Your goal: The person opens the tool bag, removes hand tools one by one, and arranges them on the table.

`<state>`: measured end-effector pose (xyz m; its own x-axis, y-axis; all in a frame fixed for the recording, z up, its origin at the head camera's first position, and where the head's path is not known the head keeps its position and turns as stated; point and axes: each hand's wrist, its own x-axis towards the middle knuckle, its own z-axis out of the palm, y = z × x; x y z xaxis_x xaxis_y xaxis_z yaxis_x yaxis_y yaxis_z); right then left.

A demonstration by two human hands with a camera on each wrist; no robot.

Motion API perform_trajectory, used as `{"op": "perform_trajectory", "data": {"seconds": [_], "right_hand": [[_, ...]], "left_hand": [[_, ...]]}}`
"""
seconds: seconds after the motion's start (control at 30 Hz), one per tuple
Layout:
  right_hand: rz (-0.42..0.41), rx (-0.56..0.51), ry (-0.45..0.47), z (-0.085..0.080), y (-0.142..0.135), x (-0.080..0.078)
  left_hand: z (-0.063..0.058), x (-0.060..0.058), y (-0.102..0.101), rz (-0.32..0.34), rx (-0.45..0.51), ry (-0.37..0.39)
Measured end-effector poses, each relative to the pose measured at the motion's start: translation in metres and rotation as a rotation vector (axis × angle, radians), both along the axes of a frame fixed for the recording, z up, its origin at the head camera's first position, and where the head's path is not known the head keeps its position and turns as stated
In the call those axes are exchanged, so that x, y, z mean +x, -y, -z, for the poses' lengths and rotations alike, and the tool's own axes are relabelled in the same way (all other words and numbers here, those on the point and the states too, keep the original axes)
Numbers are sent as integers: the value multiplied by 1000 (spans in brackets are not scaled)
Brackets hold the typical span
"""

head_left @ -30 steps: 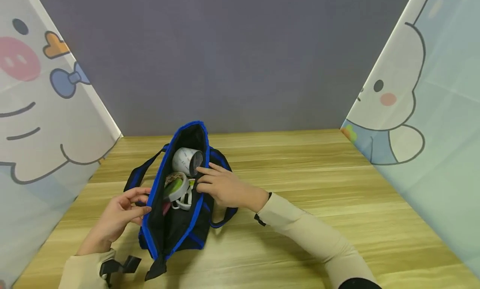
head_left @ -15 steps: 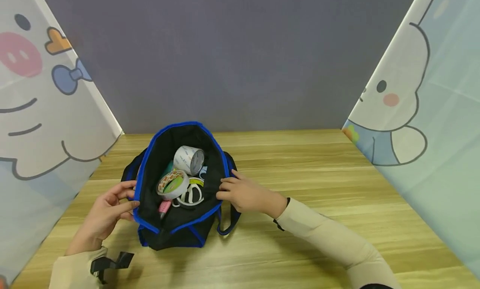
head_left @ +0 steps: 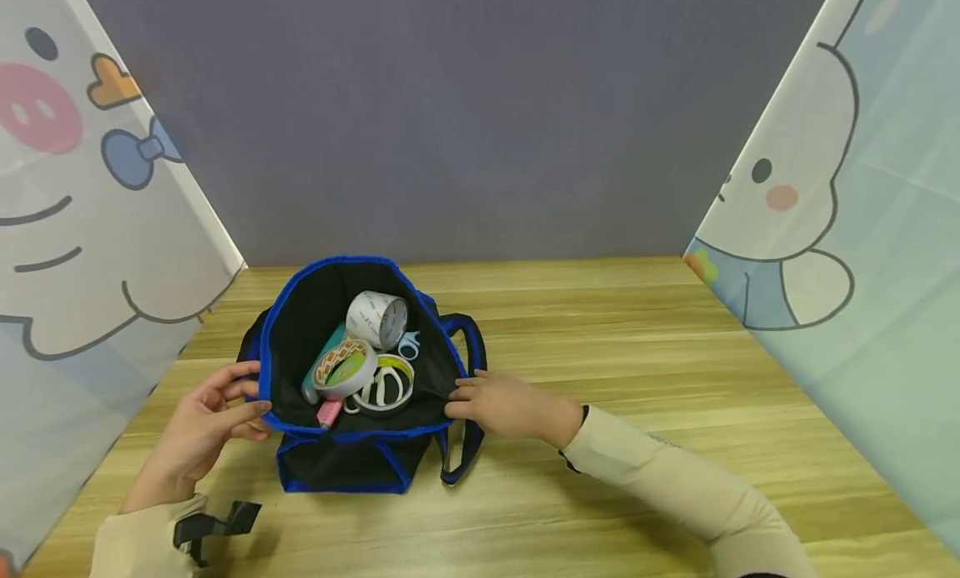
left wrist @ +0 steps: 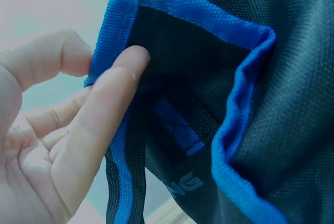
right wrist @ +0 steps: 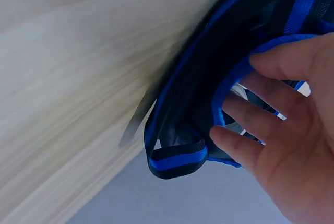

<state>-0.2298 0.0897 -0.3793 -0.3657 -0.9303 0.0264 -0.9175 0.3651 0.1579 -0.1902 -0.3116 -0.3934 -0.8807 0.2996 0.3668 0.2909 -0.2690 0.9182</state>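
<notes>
A black tool bag [head_left: 345,465] with blue trim stands wide-mouthed on the left part of the table. My left hand [head_left: 213,419] pinches its left rim, and the left wrist view shows the thumb [left wrist: 122,72] inside the blue edge. On the opposite side my right hand [head_left: 506,407] grips the right rim between thumb and fingers. Inside lie a wide tape roll [head_left: 366,318] with printed white sides, a narrower tape roll [head_left: 367,376] with a patterned core, a white ring-shaped item [head_left: 386,404], blue scissors handles [head_left: 408,345], a pink item [head_left: 328,413] and a teal item [head_left: 309,386].
The bag's strap handle [head_left: 474,344] loops out at the right, close by my right hand. A wood-grain table [head_left: 637,353] extends to the right. Behind it rises a grey panel [head_left: 480,128], with cartoon-printed side walls [head_left: 885,228] left and right.
The bag's narrow mouth has been spread wide, and its near rim has folded down. My left hand moved left and my right hand moved right with the rims. More contents now show.
</notes>
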Motion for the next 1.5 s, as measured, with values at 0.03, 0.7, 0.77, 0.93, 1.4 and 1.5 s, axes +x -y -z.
{"op": "perform_trajectory", "data": {"seconds": [0.03,0.7,0.77,0.93,1.4,1.5], "right_hand": [[11,18,17,1,0,1],[30,-8,-11,-6,5,3],[15,-31,-21,-11,8,1],[-34,-115,47,-23,14,-8],[47,-252,518,-63,48,-34],[108,-265,505,-68,61,-40]], "left_hand": [[0,0,0,-5,-8,4],[-1,0,-3,-17,-53,23],[-1,0,-3,-15,-53,15],[0,-2,-3,-6,-62,8],[3,0,-1,12,-51,3],[3,-1,-1,10,-50,2]]}}
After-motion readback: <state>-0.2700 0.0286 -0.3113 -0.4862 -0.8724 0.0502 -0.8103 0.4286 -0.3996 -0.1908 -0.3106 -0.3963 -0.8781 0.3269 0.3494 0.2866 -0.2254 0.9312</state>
